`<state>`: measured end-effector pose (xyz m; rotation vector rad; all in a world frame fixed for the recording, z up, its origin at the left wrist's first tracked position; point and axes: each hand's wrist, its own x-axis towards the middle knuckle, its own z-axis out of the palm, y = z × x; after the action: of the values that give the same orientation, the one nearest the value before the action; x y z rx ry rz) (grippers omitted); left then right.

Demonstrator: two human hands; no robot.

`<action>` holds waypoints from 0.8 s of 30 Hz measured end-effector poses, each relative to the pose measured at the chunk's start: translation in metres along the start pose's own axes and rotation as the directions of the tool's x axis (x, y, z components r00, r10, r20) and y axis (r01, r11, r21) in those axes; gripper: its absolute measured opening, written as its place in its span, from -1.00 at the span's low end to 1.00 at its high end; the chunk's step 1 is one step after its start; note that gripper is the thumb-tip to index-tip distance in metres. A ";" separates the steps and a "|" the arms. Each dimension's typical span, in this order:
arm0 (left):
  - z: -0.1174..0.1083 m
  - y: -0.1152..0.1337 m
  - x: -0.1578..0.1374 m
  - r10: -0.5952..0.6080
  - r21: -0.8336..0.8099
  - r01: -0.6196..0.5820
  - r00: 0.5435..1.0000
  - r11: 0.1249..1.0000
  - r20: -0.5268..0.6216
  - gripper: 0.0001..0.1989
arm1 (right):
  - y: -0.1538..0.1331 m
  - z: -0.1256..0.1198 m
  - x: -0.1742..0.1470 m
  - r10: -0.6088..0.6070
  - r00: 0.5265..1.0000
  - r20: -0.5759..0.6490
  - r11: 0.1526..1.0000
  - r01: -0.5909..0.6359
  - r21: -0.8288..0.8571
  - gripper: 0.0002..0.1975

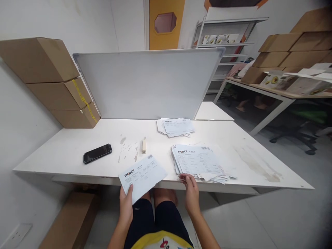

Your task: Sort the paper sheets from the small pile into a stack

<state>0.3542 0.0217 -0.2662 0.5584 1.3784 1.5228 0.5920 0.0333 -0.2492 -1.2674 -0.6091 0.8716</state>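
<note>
My left hand [126, 204] is closed on a printed paper form [145, 177] headed "PONY", with the thumb on top near its lower left edge. The form is tilted and overlaps the table's front edge. My right hand [191, 193] has its fingers curled together at the front left of a loose stack of similar forms [194, 160]. Whether anything is between those fingers I cannot make out. Farther back lies a second, untidy pile of forms [177, 127]. A small cream block-shaped object [144, 146] with a dark front end sits beyond the held form.
A black phone [97, 153] lies at the left of the white table [77, 138]. A whiteboard [150, 84] stands upright along the back, beside stacked cartons [52, 62]. Another carton [70, 221] is on the floor at left. A second table [261, 88] with boxes stands at right.
</note>
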 end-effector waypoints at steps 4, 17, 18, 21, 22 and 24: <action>-0.002 0.010 -0.001 -0.073 0.057 0.067 0.991 0.996 0.114 -0.32 | 0.010 0.013 -0.009 -0.039 0.991 0.124 0.997 0.047 -0.059 -0.66; -0.025 0.052 0.027 -0.003 0.237 -0.051 0.975 0.970 0.224 -0.56 | 0.056 0.008 -0.038 -0.161 0.856 0.491 0.957 0.256 -0.132 -0.64; -0.022 0.056 0.035 0.034 0.254 -0.092 0.974 0.963 0.224 -0.57 | 0.048 0.011 -0.037 -0.155 0.841 0.518 0.964 0.242 -0.105 -0.62; -0.003 0.066 0.061 0.155 0.304 -0.239 0.949 0.922 0.274 -0.61 | 0.029 0.021 -0.024 -0.209 0.855 0.474 0.946 0.301 -0.125 -0.63; 0.005 0.068 0.069 0.195 0.305 -0.289 0.932 0.908 0.305 -0.63 | 0.026 0.025 -0.017 -0.241 0.860 0.449 0.928 0.340 -0.154 -0.66; 0.019 0.067 0.081 0.255 0.279 -0.356 0.906 0.892 0.338 -0.62 | 0.022 0.033 -0.003 -0.288 0.850 0.441 0.891 0.407 -0.201 -0.73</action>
<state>0.3121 0.1084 -0.2199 1.2208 1.3643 1.3801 0.5591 0.0501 -0.2635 -1.1830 -1.2987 0.7505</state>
